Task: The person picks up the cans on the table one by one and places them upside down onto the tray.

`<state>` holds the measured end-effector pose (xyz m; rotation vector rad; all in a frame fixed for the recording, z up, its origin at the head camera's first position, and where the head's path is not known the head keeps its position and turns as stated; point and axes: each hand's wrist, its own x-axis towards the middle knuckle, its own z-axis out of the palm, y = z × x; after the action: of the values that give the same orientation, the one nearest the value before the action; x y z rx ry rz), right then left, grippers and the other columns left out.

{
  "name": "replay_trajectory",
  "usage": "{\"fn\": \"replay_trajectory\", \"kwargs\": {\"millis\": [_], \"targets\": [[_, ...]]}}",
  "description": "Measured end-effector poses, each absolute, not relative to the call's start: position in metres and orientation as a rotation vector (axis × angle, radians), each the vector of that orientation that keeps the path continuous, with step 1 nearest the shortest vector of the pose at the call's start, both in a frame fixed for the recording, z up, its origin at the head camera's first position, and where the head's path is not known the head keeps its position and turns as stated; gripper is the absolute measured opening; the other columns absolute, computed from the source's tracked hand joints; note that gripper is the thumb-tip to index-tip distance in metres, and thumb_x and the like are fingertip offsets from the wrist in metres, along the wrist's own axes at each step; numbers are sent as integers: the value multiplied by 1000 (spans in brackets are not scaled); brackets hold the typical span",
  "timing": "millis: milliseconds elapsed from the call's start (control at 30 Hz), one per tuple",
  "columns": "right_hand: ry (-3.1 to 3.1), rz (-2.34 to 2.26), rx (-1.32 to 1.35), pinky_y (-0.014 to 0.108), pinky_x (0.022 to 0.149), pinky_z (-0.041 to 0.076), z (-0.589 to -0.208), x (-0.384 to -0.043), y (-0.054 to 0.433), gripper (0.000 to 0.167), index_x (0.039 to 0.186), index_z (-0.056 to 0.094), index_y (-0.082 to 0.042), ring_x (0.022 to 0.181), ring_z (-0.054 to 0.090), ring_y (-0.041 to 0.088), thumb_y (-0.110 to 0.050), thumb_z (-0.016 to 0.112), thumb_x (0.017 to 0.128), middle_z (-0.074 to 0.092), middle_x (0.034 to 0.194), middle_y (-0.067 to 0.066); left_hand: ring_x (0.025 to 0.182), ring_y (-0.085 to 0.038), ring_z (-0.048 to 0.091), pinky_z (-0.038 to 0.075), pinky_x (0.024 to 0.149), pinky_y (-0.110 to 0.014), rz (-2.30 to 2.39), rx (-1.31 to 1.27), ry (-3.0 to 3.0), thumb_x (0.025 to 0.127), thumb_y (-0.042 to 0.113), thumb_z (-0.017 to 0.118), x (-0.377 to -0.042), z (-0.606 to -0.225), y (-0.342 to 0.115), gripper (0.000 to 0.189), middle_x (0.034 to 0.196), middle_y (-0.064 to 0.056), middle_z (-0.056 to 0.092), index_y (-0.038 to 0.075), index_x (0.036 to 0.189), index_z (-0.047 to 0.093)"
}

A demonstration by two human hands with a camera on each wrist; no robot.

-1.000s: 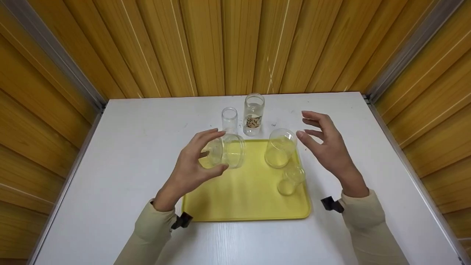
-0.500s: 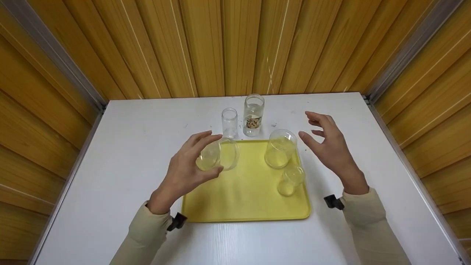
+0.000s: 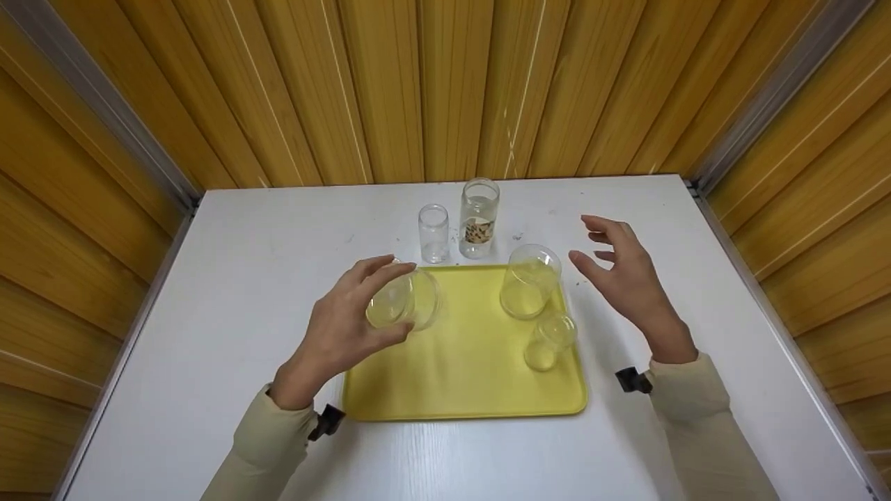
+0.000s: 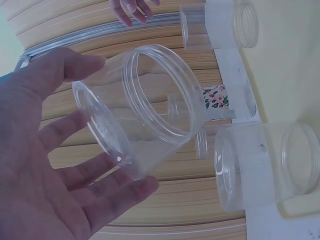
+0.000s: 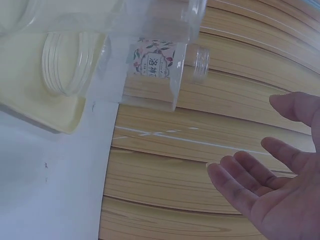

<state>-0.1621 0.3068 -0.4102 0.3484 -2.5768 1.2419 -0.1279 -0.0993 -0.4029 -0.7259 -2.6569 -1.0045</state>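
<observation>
My left hand (image 3: 344, 320) holds a clear plastic jar (image 4: 145, 95) over the left part of the yellow tray (image 3: 463, 383). In the left wrist view the thumb lies on one side, the fingers on the other, and the threaded mouth faces the tray. Beyond it, another clear jar (image 4: 265, 165) stands mouth down. My right hand (image 3: 619, 268) hovers right of the tray with fingers loosely bent, holding nothing. Nearest to it is a large clear jar (image 3: 530, 285) on the tray, with a small clear jar (image 3: 550, 341) in front of that.
Behind the tray on the white table (image 3: 278, 243) stand a slim clear bottle (image 3: 434, 233) and a taller bottle with a floral label (image 3: 477, 229). Yellow wood-look panels (image 3: 404, 83) enclose the table at the back and both sides.
My left hand has moved left and slightly toward me with the jar, so the slim bottle shows fully. My right hand has drifted slightly right; the things on the right of the tray stay put.
</observation>
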Motion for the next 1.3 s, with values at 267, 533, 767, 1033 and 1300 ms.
{"fn": "replay_trajectory", "kwargs": {"millis": [267,533,767,1033,1300], "targets": [[-2635,1288,314,58,106,46,-423,-167,311,56,153,49,1,135,51,42,-12,72,103,49,149,23,131,-35,59,58,83,-57,-947,-729,-2710,79,23,93,-126,-403,-103,72,151,-13,57,25,145,66],[-2692,1270,289,59,107,45,-431,-169,312,56,153,48,3,136,49,45,-12,70,103,48,149,25,129,-35,61,58,78,-56,-882,-727,-2739,79,26,93,-126,-404,-105,73,150,-13,58,26,146,66],[-2755,1166,261,61,107,44,-438,-170,312,55,153,48,4,136,48,45,-13,68,104,49,145,27,129,-38,61,58,82,-59,-832,-728,-2794,79,29,93,-126,-403,-106,73,151,-14,57,26,147,66],[-2820,1092,198,62,106,43,-446,-171,315,55,152,49,4,135,48,44,-19,68,105,49,142,28,130,-39,61,58,83,-61,-789,-736,-2854,79,30,93,-126,-404,-108,73,153,-17,55,25,147,66],[-2857,1071,180,63,109,40,-451,-173,317,56,151,49,5,137,47,45,-21,67,105,49,144,29,127,-39,63,58,79,-59,-763,-752,-2874,78,30,93,-127,-405,-110,71,151,-17,56,24,144,68]]}}
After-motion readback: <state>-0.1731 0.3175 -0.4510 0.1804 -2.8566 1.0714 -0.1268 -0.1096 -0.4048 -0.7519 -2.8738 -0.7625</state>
